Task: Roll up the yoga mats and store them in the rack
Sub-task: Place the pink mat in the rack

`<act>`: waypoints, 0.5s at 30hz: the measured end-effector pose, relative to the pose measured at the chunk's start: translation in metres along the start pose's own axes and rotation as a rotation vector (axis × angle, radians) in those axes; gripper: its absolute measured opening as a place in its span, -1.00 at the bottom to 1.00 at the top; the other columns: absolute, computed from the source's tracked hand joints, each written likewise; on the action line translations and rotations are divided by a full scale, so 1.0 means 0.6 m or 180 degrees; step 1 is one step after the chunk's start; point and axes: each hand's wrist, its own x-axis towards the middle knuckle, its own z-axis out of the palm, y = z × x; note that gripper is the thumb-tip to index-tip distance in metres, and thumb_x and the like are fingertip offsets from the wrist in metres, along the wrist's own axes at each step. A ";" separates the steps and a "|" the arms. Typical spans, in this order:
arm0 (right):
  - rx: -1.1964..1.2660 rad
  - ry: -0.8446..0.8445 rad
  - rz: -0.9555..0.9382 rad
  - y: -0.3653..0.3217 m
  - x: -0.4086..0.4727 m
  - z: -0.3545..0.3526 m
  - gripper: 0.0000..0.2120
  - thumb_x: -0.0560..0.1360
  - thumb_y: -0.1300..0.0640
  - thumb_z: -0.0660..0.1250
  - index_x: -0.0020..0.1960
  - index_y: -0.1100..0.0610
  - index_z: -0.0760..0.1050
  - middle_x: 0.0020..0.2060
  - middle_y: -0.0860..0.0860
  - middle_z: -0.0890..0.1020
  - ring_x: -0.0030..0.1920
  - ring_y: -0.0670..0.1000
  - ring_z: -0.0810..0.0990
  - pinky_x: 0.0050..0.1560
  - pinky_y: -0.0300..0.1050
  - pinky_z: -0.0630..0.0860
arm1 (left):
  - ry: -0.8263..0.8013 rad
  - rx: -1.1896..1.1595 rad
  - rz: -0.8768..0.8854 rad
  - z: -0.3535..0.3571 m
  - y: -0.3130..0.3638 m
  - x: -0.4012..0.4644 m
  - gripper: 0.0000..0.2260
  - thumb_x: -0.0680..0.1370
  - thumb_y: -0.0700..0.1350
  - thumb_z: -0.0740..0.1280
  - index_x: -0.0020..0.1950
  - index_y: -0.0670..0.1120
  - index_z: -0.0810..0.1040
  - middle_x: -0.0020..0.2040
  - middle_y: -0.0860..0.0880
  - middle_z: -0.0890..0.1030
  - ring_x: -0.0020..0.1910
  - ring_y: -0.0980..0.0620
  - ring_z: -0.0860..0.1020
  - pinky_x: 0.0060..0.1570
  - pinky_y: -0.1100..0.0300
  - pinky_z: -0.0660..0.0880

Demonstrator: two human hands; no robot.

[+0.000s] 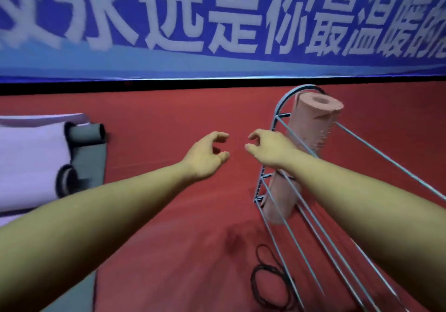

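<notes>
Beside the rack (pixel 313 215), both hands, left hand (pixel 207 153) and right hand (pixel 269 146), are held empty, fingers loosely curled; the leaning pink mat (pixel 311 128) may topple if the rack is knocked.

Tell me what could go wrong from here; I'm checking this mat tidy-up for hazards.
1. The black cord lies looped on the red floor beside the wire rack; a foot might catch it.
2. The rolled pink mat leans in the rack and might slip out.
3. The grey mat and purple mat still lie unrolled, with both hands empty.
</notes>
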 end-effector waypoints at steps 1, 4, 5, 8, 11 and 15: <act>0.0049 -0.0167 -0.0163 -0.045 -0.003 0.034 -0.59 0.56 -0.15 0.26 0.34 -0.02 0.47 0.23 0.03 0.62 0.27 0.12 0.54 0.25 -0.03 0.47 | 0.0048 0.0036 -0.0078 -0.028 -0.031 -0.035 -0.59 0.55 -0.16 0.39 0.38 0.03 0.44 0.31 0.07 0.54 0.13 0.05 0.58 0.20 0.11 0.51; 0.0088 -0.0578 -0.0710 -0.184 -0.020 0.147 -0.62 0.55 -0.17 0.25 0.33 -0.08 0.48 0.22 0.01 0.62 0.27 0.11 0.54 0.24 -0.02 0.48 | 0.0290 0.0221 -0.0433 -0.110 -0.148 -0.150 -0.61 0.54 -0.18 0.38 0.35 0.03 0.46 0.25 0.09 0.55 0.06 0.04 0.60 0.17 0.14 0.50; 0.0097 -0.0705 -0.0881 -0.229 -0.027 0.186 -0.64 0.56 -0.16 0.24 0.31 -0.10 0.48 0.21 0.00 0.62 0.27 0.11 0.54 0.23 -0.02 0.48 | 0.0453 0.0259 -0.0595 -0.138 -0.190 -0.193 -0.62 0.54 -0.20 0.37 0.34 0.02 0.47 0.23 0.10 0.56 0.03 0.04 0.60 0.15 0.16 0.50; 0.0166 -0.1027 -0.1327 -0.350 -0.054 0.308 -0.71 0.56 -0.11 0.23 0.24 -0.13 0.54 0.18 -0.03 0.64 0.25 0.11 0.55 0.22 -0.01 0.50 | 0.0843 0.0438 -0.1099 -0.204 -0.319 -0.327 -0.65 0.53 -0.27 0.32 0.30 -0.03 0.50 0.17 0.09 0.59 -0.02 0.01 0.62 0.05 0.25 0.49; 0.0137 -0.1411 -0.1666 -0.445 -0.085 0.442 -0.73 0.56 -0.08 0.24 0.22 -0.12 0.57 0.18 -0.02 0.65 0.23 0.12 0.57 0.21 -0.01 0.51 | 0.1003 0.0658 -0.1480 -0.237 -0.442 -0.454 -0.65 0.51 -0.25 0.30 0.27 0.00 0.52 0.10 0.14 0.61 -0.02 0.05 0.61 0.10 0.14 0.53; -0.0014 -0.1852 -0.1971 -0.531 -0.120 0.599 -0.65 0.55 -0.10 0.24 0.31 -0.10 0.52 0.23 0.01 0.62 0.25 0.12 0.56 0.21 0.00 0.50 | 0.0645 0.1134 -0.2171 -0.252 -0.583 -0.572 -0.59 0.52 -0.22 0.28 0.35 0.02 0.47 0.26 0.11 0.56 0.19 0.04 0.54 0.20 0.14 0.45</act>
